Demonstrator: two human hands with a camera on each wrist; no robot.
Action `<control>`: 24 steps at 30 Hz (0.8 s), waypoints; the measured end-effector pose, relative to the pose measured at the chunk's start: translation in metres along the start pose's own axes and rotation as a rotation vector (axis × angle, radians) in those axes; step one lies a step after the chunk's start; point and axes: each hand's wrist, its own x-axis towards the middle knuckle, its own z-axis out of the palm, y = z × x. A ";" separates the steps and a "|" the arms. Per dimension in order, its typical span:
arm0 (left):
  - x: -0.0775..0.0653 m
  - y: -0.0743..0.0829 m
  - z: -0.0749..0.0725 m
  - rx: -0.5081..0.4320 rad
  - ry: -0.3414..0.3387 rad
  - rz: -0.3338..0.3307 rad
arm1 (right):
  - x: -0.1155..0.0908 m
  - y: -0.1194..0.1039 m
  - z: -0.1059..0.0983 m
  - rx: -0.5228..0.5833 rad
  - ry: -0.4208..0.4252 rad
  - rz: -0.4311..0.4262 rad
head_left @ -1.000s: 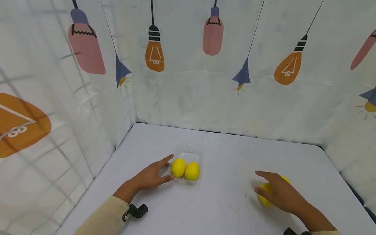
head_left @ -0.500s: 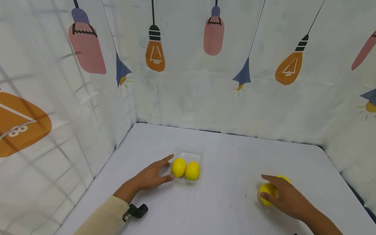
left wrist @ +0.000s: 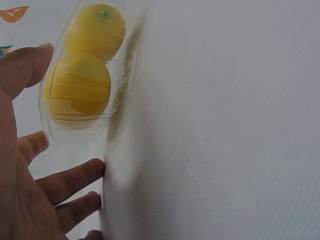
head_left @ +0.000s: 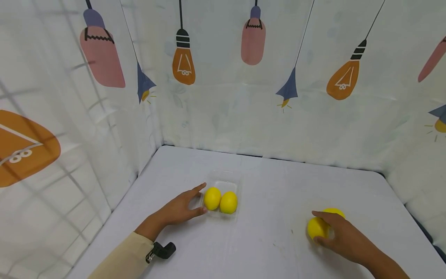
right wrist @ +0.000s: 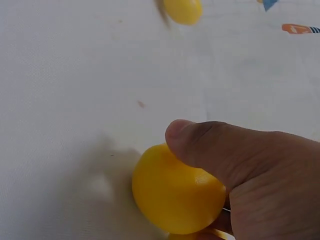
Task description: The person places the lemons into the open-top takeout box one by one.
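Two yellow lemons point(head_left: 228, 202) sit side by side in the near half of a clear plastic container point(head_left: 224, 176). My left hand point(head_left: 179, 207) is at the container's left side, thumb and index fingertips at its edge, the other fingers spread. In the left wrist view, a green tip shows on one lemon point(left wrist: 97, 30) through the clear wall. Over on the right, my right hand point(head_left: 345, 236) grips another lemon point(head_left: 317, 228), its thumb point(right wrist: 200, 145) lying across the fruit in the right wrist view. Behind that hand a further lemon point(head_left: 335, 211) is partly hidden.
The white tabletop point(head_left: 265, 232) stretches between the two hands, with a few small specks on it. Printed cloth walls point(head_left: 223, 116) rise behind the table and at the sides. A black wrist device point(head_left: 163, 250) sits at the left sleeve.
My right hand has shifted slightly right and closed its thumb and fingers round the nearer lemon. The left hand and the container stay where they were.
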 end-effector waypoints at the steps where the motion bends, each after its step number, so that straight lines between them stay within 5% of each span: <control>1: 0.000 0.000 0.000 -0.002 -0.001 -0.002 | 0.001 0.001 0.001 0.000 -0.012 0.001; 8: -0.001 0.000 0.000 -0.008 0.000 0.000 | 0.005 0.000 0.006 -0.005 -0.019 -0.011; 16: 0.000 -0.001 0.000 -0.012 0.000 -0.002 | 0.009 -0.007 0.005 -0.006 -0.059 0.071; 24: 0.000 0.000 0.000 -0.013 -0.002 0.000 | 0.007 -0.008 0.003 -0.016 -0.067 0.037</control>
